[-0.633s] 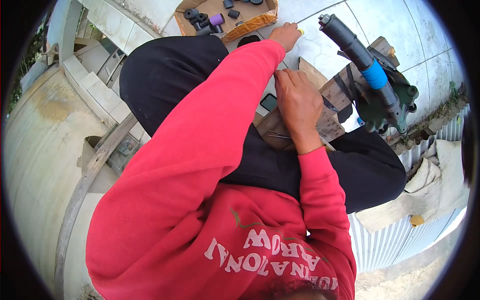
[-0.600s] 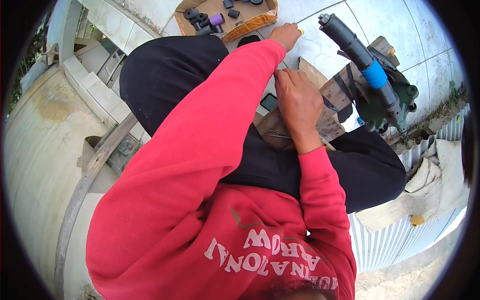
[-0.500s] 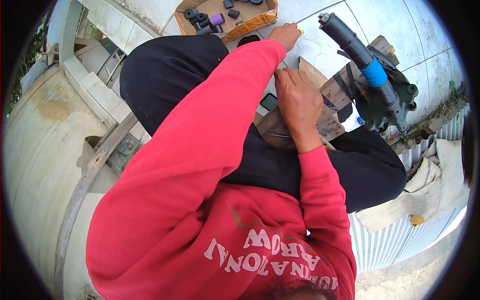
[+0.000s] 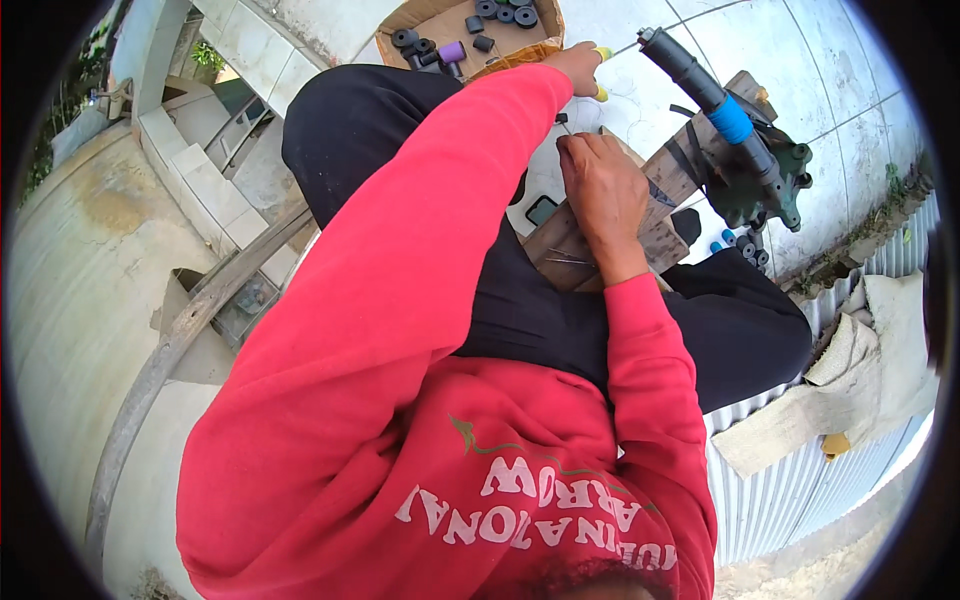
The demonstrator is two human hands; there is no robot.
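My left hand (image 4: 577, 70) reaches out beyond my knee, beside the cardboard box. Yellow coverings sit on two of its fingertips, which are spread apart with nothing visible between them. Closer to me, my right hand (image 4: 606, 190) is closed in a pinch over the wooden beam (image 4: 672, 172). From its fingertips sticks a thin rod (image 4: 566, 129), with a small black piece (image 4: 561, 118) at its far end. A few thin metal pins (image 4: 570, 259) lie on the wood below this hand. A phone-like dark object (image 4: 541, 210) is left of it.
The cardboard box (image 4: 550, 48) contains several black spools and a purple spool (image 4: 452, 52). A black tube with a blue band (image 4: 731, 120) and a dark green metal piece (image 4: 745, 195) are at the beam. More small rolls (image 4: 745, 245) lie by my right knee. Corrugated sheeting (image 4: 790, 490) is at right.
My left hand's fingers have spread, and both yellow coverings now show. The small black piece and thin rod have come into sight at my right fingertips. The view has shifted slightly.
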